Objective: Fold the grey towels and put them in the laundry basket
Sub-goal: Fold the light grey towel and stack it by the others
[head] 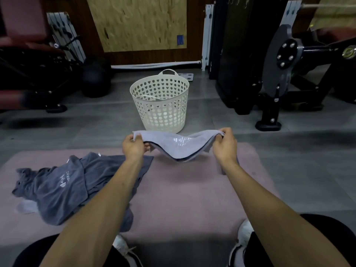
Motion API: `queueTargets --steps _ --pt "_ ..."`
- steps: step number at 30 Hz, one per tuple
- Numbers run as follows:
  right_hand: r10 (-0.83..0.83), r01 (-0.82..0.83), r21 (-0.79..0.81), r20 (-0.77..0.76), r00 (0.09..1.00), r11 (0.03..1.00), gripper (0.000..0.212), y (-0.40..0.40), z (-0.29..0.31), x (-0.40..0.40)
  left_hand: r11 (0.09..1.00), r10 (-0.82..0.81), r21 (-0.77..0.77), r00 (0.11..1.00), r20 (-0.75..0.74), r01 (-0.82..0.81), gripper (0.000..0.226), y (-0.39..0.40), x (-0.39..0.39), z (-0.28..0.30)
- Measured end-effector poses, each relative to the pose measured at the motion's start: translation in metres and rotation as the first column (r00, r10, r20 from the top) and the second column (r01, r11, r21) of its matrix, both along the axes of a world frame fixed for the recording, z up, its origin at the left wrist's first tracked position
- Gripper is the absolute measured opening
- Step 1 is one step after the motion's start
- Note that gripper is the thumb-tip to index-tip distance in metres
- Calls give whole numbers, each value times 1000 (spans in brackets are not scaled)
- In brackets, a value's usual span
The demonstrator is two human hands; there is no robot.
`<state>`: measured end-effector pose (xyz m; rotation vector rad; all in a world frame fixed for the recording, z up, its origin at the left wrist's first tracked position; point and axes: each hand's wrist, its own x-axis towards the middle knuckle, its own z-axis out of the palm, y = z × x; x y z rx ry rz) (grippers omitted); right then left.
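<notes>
Pink mat (pixel 183 199) under crumpled towels (pixel 63 187)

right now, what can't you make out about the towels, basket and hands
Head view only:
- Laundry basket floor: hidden by its own wall, contents unclear.
- Folded towel layers: stacked edges sag together between left hand and right hand.
- Towel heap: bunched, partly under the left forearm, count unclear.

There are two hands, the left hand (pixel 133 149) and the right hand (pixel 225 146), one folded light grey towel (pixel 179 146), one heap of darker grey towels (pixel 63 187) whose number cannot be told, one cream laundry basket (pixel 159 105), one pink mat (pixel 179 199) and two shoes (pixel 244 231).
</notes>
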<state>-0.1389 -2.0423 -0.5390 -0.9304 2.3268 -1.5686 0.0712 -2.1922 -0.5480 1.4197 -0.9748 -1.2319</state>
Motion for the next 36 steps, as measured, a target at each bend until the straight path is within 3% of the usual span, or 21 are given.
queueTargets --steps 5,8,11,14,24,27,30,32,34,36 --pt "-18 5 125 102 995 992 9 51 -75 26 978 2 205 994 109 -25 24 45 38 -80" --pt "-32 -7 287 130 991 958 7 97 -129 49 920 -23 390 987 156 -41 15 81 66 -130" --pt "-38 -20 530 99 994 848 5 135 -163 60 860 17 504 993 119 -75 3 112 92 -163" --pt "-43 -18 710 68 997 704 22 144 -173 58 826 55 552 991 119 -113 3 123 104 -175" --pt "154 -123 759 29 988 639 24 71 -218 30 811 159 558 984 76 -174 21 77 57 -217" --pt "193 -142 742 17 981 655 26 43 -245 20 812 23 582 999 32 -37 7 49 40 -241" --pt "226 -186 692 35 974 698 25 21 -271 10 830 -101 545 993 -68 121 31 42 23 -263" --pt "264 -236 677 63 962 697 22 11 -286 2 832 -286 506 957 38 229 37 47 8 -272" --pt "260 -260 682 106 960 684 19 6 -296 -7 838 -486 388 848 210 384 25 49 -5 -282" --pt "218 -269 677 162 963 685 17 5 -303 -17 778 -628 305 658 416 550 20 49 -18 -292"
